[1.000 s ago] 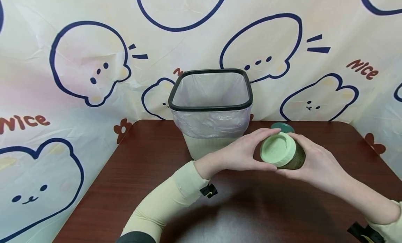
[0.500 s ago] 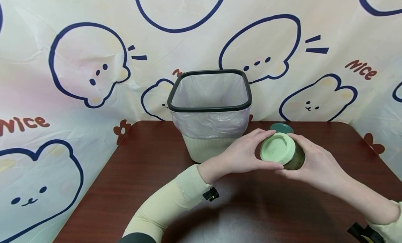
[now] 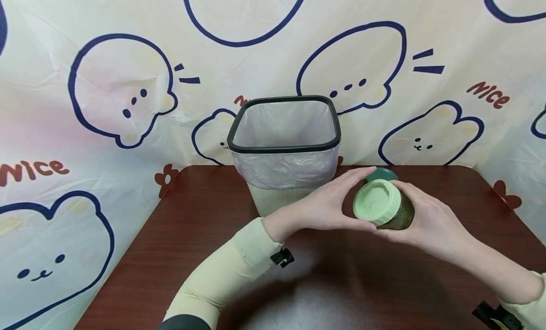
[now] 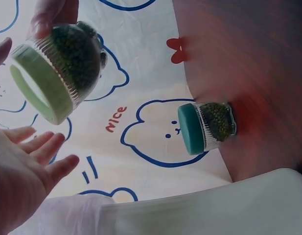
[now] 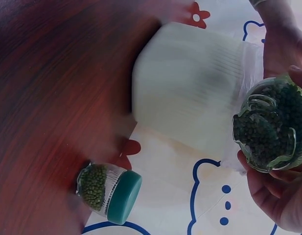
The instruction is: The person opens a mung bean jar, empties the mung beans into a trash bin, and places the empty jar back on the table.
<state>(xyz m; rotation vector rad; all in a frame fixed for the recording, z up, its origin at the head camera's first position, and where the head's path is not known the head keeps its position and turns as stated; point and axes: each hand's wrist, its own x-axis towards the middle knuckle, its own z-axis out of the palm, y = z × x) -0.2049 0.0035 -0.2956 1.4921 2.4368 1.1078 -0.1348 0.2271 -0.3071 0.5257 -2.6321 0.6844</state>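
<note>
Holding jar [image 3: 384, 206]: right fingers [image 3: 408, 191] | contents [image 4: 219, 121] of second jar [image 4: 207, 129]: wrist views only

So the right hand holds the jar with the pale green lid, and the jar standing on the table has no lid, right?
Not quite: the jar on the table has a dark green lid, as the left wrist view shows. The right hand does hold the pale-lidded jar.

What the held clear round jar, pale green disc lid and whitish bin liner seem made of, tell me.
Clear round jar: glass or plastic, glossy; see-through with glints.
Pale green disc lid: probably plastic, matte; evenly coloured.
Whitish bin liner: likely thin plastic film, slightly shiny; creased, translucent.
</note>
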